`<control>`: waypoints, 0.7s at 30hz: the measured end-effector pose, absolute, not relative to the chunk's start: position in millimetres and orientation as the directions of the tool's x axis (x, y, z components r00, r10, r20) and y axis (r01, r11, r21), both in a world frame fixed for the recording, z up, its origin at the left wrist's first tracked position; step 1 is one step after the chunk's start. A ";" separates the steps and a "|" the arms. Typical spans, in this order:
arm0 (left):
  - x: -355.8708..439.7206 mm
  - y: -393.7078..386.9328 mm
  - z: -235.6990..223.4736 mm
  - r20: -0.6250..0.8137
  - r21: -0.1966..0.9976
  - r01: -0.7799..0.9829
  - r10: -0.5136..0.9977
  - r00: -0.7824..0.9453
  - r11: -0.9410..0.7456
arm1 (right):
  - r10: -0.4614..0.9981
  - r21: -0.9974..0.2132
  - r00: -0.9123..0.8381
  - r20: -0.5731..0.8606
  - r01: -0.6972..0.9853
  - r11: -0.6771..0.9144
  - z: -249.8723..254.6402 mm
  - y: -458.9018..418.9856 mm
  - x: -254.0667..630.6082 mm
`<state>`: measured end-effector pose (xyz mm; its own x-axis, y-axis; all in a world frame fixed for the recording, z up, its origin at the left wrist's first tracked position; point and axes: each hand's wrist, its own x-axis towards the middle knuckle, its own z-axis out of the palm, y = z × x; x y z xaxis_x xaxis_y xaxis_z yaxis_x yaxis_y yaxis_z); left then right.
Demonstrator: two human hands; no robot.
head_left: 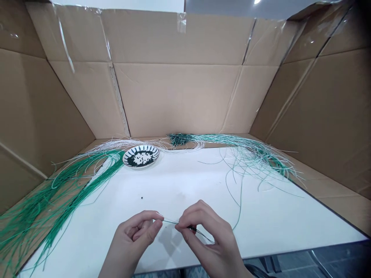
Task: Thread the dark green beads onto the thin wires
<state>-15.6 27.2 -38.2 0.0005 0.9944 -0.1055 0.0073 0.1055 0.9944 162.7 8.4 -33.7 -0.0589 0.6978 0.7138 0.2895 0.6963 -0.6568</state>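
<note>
My left hand (138,237) pinches one end of a thin green wire (171,221) between thumb and forefinger. The wire stretches across a short gap to my right hand (204,231), whose thumb and fingertips are pressed together on it. Small dark beads (192,228) show just behind my right fingertips, with thin wire ends trailing toward the palm. Both hands are held above the front of the white board. A single dark bead (142,198) lies on the board beyond my left hand.
A striped dish (141,156) of dark beads stands at the back left. Loose green wires (58,208) spread along the left edge. A beaded wire bundle (181,139) lies at the back, its strands (246,144) fanning right. Cardboard walls (176,100) enclose the white board (275,227).
</note>
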 end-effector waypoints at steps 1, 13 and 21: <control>-16.0 27.1 -38.5 -0.108 0.994 -0.004 0.994 0.001 0.108 | 0.697 -0.655 -0.070 0.713 0.285 0.699 -34.5 8.9 162.9; -13.0 26.8 -39.5 -0.040 0.999 0.021 0.998 -0.044 0.041 | 0.891 -0.876 -0.085 0.447 0.160 0.454 -37.7 11.1 158.5; -2.2 28.5 -54.2 -0.115 0.964 -0.254 0.987 -0.114 0.083 | 0.992 -0.992 0.028 0.121 -0.022 0.121 -38.4 17.5 133.0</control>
<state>-2.2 28.5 -54.2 -0.1144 0.9867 -0.1155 -0.2544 0.0832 0.9635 133.0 17.5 -38.4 0.0279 0.9923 0.1207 -0.0220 0.1213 -0.9924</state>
